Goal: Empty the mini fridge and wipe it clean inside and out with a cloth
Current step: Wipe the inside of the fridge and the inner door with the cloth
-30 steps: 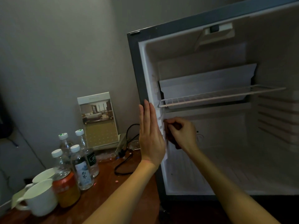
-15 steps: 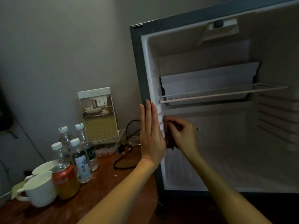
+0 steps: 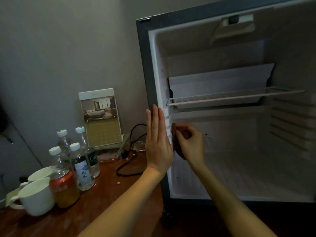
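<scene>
Head view, single entry

- Fridge (image 3: 145, 69): door open, cavity bare except for a wire shelf (image 3: 230, 97). Emptying looks done.
- Left hand (image 3: 158, 141): flat, fingers straight and together, laid against the cabinet's outer left edge as a brace. It holds nothing.
- Right hand (image 3: 189, 142): fingers curled round a dark cloth (image 3: 174, 132), pressing it to the ribbed inner left wall, just below the shelf and near the front lip.
- Table (image 3: 102, 211), left of the fridge: bottles (image 3: 82, 165), can (image 3: 64, 189) and cups (image 3: 34, 195) clustered well apart from the cavity; a cable (image 3: 126, 168) lies near the cabinet.

Step judged in hand: wiping the inner left wall.

Handling notes, as judgement:
- Run the cloth along the ribs, not across them, so it reaches into the grooves.
- Work from top to bottom and finish on the floor of the cavity.
- Brace with the left palm against each push.
- Speckling shows on the wall above the shelf and likely needs firmer passes.
- Lifting the shelf out would free the corners
</scene>
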`<state>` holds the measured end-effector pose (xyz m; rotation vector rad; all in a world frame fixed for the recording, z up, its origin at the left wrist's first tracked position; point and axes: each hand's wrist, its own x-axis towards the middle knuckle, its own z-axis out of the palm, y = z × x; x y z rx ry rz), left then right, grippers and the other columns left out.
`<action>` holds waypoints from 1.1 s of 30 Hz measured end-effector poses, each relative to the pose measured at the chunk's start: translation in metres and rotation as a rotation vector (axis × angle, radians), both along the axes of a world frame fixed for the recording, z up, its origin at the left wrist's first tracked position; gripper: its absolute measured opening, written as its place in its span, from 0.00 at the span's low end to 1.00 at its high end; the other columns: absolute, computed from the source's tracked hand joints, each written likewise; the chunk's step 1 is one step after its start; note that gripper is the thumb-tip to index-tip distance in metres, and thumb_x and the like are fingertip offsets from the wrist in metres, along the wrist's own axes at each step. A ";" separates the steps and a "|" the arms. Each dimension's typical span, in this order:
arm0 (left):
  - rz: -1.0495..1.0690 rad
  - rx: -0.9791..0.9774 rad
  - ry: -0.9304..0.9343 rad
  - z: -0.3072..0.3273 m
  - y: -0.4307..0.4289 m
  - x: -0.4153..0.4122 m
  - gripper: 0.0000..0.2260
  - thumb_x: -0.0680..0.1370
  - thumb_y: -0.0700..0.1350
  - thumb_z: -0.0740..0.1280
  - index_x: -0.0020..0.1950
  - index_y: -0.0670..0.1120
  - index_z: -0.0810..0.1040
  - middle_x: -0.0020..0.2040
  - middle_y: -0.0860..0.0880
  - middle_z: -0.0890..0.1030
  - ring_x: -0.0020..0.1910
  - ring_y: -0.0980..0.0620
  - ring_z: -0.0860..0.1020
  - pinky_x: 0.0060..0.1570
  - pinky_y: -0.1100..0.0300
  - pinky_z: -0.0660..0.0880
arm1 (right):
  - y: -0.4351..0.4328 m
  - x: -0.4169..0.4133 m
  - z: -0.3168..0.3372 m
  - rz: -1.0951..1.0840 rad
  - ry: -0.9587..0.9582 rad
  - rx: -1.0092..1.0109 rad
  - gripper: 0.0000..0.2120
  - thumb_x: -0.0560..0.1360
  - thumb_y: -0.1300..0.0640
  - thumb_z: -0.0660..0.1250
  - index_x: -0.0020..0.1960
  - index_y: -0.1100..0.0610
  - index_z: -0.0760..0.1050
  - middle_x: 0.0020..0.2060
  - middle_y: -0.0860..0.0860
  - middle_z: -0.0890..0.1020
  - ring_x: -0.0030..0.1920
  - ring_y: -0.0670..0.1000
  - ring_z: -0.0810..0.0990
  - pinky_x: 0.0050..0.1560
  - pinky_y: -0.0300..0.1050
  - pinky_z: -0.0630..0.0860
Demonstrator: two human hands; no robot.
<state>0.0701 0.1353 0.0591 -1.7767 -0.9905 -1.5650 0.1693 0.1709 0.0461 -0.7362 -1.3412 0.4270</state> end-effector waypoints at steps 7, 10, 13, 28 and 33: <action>0.019 0.012 -0.029 0.000 -0.002 0.002 0.33 0.80 0.36 0.56 0.79 0.49 0.41 0.79 0.56 0.40 0.78 0.50 0.42 0.76 0.60 0.44 | -0.051 0.008 0.000 0.142 0.010 0.078 0.08 0.73 0.67 0.71 0.47 0.54 0.80 0.41 0.45 0.84 0.45 0.41 0.82 0.49 0.35 0.78; 0.026 -0.001 -0.004 0.000 -0.002 0.002 0.28 0.82 0.40 0.54 0.79 0.46 0.44 0.79 0.55 0.41 0.78 0.49 0.42 0.76 0.58 0.44 | -0.038 0.004 0.000 0.155 0.090 0.013 0.07 0.74 0.65 0.70 0.44 0.53 0.81 0.39 0.48 0.84 0.43 0.45 0.83 0.46 0.40 0.80; 0.006 -0.017 -0.010 0.000 -0.002 0.002 0.21 0.85 0.45 0.44 0.78 0.42 0.47 0.79 0.56 0.41 0.78 0.49 0.42 0.76 0.57 0.44 | -0.003 -0.003 0.002 0.086 0.164 -0.080 0.10 0.74 0.62 0.70 0.40 0.47 0.80 0.36 0.48 0.84 0.40 0.47 0.83 0.46 0.50 0.82; 0.024 0.015 -0.001 -0.002 -0.001 0.000 0.32 0.81 0.38 0.56 0.79 0.49 0.41 0.79 0.55 0.41 0.78 0.49 0.42 0.76 0.58 0.44 | -0.033 0.001 -0.025 0.138 0.062 -0.056 0.05 0.76 0.61 0.68 0.42 0.54 0.79 0.37 0.50 0.83 0.40 0.50 0.83 0.43 0.57 0.80; 0.046 0.003 -0.012 -0.003 -0.002 0.001 0.35 0.79 0.35 0.56 0.79 0.49 0.40 0.79 0.55 0.40 0.78 0.50 0.41 0.76 0.60 0.43 | -0.048 0.003 -0.024 0.213 0.088 -0.038 0.05 0.75 0.66 0.68 0.44 0.58 0.80 0.39 0.50 0.84 0.43 0.49 0.84 0.47 0.47 0.81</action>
